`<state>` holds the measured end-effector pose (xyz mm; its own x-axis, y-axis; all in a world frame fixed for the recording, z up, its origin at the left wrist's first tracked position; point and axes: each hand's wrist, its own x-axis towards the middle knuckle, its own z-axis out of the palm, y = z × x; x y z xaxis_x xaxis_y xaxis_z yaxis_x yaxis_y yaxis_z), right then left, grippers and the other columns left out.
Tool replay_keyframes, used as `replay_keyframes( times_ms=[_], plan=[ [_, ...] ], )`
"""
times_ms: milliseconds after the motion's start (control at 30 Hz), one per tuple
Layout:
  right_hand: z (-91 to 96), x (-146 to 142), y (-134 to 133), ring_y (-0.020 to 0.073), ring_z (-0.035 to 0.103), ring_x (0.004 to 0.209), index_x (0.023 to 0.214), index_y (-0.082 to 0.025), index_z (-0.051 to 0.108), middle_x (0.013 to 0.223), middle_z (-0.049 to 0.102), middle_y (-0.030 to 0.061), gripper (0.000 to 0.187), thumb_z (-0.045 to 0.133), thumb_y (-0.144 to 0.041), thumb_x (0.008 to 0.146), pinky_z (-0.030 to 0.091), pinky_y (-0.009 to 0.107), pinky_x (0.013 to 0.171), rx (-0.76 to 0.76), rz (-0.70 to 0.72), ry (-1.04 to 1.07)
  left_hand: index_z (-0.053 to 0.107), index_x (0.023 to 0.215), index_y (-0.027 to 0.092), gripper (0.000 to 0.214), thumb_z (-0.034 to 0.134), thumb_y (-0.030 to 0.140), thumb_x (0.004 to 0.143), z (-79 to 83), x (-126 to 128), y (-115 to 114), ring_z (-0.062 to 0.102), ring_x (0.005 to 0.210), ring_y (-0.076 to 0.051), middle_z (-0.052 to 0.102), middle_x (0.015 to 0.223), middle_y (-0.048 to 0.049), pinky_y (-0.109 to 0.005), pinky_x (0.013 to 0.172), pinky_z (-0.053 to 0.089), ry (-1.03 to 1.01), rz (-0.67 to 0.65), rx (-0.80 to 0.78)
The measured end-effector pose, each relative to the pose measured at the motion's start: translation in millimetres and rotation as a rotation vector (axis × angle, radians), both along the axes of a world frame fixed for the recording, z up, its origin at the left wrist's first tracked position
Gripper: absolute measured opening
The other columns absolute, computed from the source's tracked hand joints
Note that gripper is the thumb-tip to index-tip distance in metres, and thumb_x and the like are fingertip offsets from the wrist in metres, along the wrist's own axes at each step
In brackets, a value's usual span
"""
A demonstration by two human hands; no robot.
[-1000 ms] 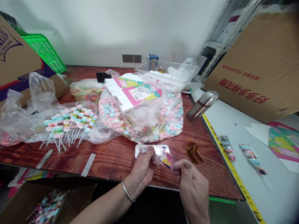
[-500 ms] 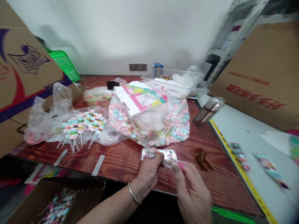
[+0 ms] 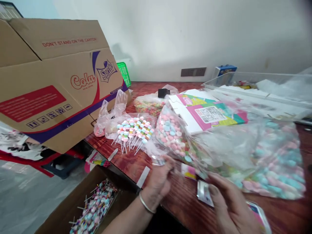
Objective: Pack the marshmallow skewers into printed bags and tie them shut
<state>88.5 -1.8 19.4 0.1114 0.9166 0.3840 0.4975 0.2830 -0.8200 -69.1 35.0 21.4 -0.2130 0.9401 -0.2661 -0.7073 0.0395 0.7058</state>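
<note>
My left hand (image 3: 159,178), a metal bangle on its wrist, is closed on a small shiny clear wrapper (image 3: 158,160) above the near table edge. To its right, my right hand (image 3: 229,204) pinches a silvery packet (image 3: 204,192) between thumb and fingers. A pink-and-yellow printed piece (image 3: 188,171) shows between the hands; whether it belongs to what they hold, I cannot tell. Beyond my left hand lies a pile of marshmallow sticks (image 3: 136,130) on white stems. Behind my right hand spreads a clear bag of pastel marshmallows (image 3: 280,162).
Printed card packaging (image 3: 209,113) lies on the bags. A large carton (image 3: 60,87) stands at left, and an open box (image 3: 56,211) of wrapped sweets sits below the table edge. A clear plastic bin (image 3: 255,97) is at back right. A rounded-edged colourful item (image 3: 260,214) lies under my right hand.
The view has swung left, bringing in more of the carton and the lower box. My hands have moved further apart, with the silvery packet now clearly at my right fingers.
</note>
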Motion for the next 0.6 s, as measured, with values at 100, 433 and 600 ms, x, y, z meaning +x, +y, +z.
replay_keyframes(
  times_ms=[100,433,600],
  plan=[
    [3.2,-72,34,0.0220,0.068,0.089,0.098,-0.023,0.069,0.096,0.073,0.0048,0.030,0.048,-0.043,0.090,0.052,0.033,0.077,-0.183,0.295,0.079,0.053,0.063,0.015,0.042,0.090,0.028,0.051,5.5,-77,-3,0.040,0.047,-0.003,0.049,0.056,0.0074,-0.014,0.045,0.032,0.041,0.242,0.051],
    [-38.0,-238,119,0.0206,0.062,0.102,0.122,-0.018,0.056,0.123,0.059,0.0088,0.035,0.059,-0.035,0.092,0.053,0.042,0.085,-0.663,0.338,-0.169,0.051,0.066,0.014,0.039,0.086,0.031,0.062,-11.8,-179,-29,0.035,0.047,0.000,0.043,0.061,0.0080,-0.009,0.044,0.032,0.046,0.433,0.047],
    [-30.3,-218,110,0.0147,0.065,0.075,0.101,-0.013,0.062,0.091,0.068,0.0051,0.023,0.047,-0.029,0.097,0.054,0.032,0.070,-0.677,0.320,-0.103,0.052,0.070,0.015,0.035,0.085,0.022,0.063,-15.9,-167,-16,0.036,0.045,-0.001,0.042,0.058,0.0087,-0.011,0.043,0.032,-0.162,0.360,-0.022]
  ],
)
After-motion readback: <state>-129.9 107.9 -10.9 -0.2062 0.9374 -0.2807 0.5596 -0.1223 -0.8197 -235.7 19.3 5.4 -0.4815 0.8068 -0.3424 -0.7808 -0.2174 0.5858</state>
